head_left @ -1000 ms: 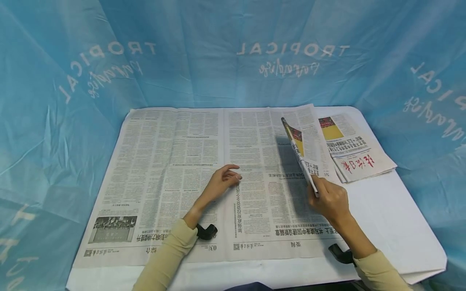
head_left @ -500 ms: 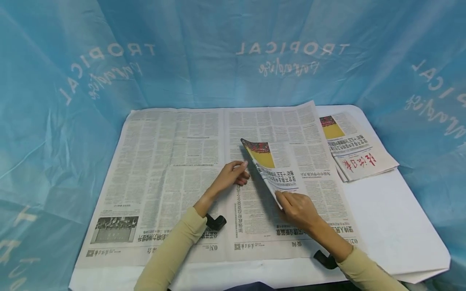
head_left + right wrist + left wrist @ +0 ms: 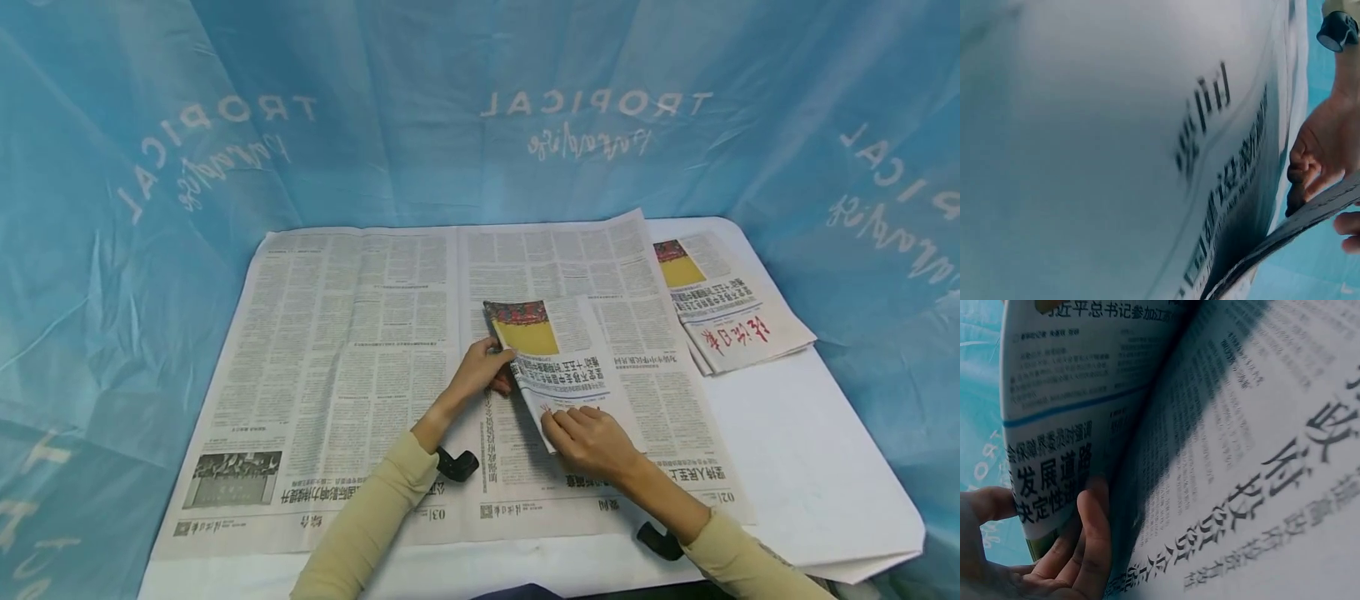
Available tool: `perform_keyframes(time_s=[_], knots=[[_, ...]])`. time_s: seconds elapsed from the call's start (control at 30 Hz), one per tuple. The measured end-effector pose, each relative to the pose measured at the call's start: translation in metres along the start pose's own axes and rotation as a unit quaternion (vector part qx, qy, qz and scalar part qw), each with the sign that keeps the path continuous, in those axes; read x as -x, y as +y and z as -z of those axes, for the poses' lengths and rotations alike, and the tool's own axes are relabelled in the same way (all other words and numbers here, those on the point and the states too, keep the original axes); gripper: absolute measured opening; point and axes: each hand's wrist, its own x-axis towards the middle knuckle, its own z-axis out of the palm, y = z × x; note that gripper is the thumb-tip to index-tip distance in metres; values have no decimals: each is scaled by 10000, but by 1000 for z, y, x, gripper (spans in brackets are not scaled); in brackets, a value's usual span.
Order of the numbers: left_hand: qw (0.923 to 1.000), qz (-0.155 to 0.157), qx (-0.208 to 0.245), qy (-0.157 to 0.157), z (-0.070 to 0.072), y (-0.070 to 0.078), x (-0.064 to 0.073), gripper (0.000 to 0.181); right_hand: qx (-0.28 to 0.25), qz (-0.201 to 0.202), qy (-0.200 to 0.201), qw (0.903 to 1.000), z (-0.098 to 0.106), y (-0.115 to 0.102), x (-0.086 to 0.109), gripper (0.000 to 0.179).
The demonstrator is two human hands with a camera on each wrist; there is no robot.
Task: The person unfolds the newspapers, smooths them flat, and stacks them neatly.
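A folded newspaper (image 3: 540, 367) with a yellow-and-red picture and red lettering is held tilted over a newspaper sheet (image 3: 360, 367) that lies spread out. My left hand (image 3: 482, 372) pinches its left edge. In the left wrist view, the thumb of the left hand (image 3: 1054, 562) is on one side of the folded newspaper (image 3: 1072, 412) and the fingers on the other. At the near edge, my right hand (image 3: 588, 442) grips the same paper with curled fingers. The right wrist view shows the left hand (image 3: 1325, 140) beside the paper's edge (image 3: 1310, 215).
Another folded newspaper (image 3: 731, 312) lies at the right, beside the spread sheet. Underneath is a white table (image 3: 810, 467). A blue curtain (image 3: 420, 100) with white lettering surrounds the table at the back and sides. Black camera mounts (image 3: 457, 465) sit at both wrists.
My right hand has carried the folded newspaper leftward and lowered it, its printed face turning up into view. My left hand has moved slightly right and taken hold of its left edge.
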Motion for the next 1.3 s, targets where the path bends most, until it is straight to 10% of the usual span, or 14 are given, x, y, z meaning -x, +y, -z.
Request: perform_keyframes(time_s=[0.63,0.9,1.03,1.3], knots=[[9947,-270,-794,-596,12,-24,23,66,-1476,233,-1691,9742,-2,1,24,56],[9939,-181,-967,-502,25,-22,23,72,-1668,-1354,-1728,9612,-9,14,37,54],[9933,-293,-977,-536,30,-22,24,75,-2072,-2932,-1506,9211,-14,25,37,59],[9916,-501,-937,-735,56,-20,27,69,-3565,-5027,-1041,7806,-31,54,26,60]])
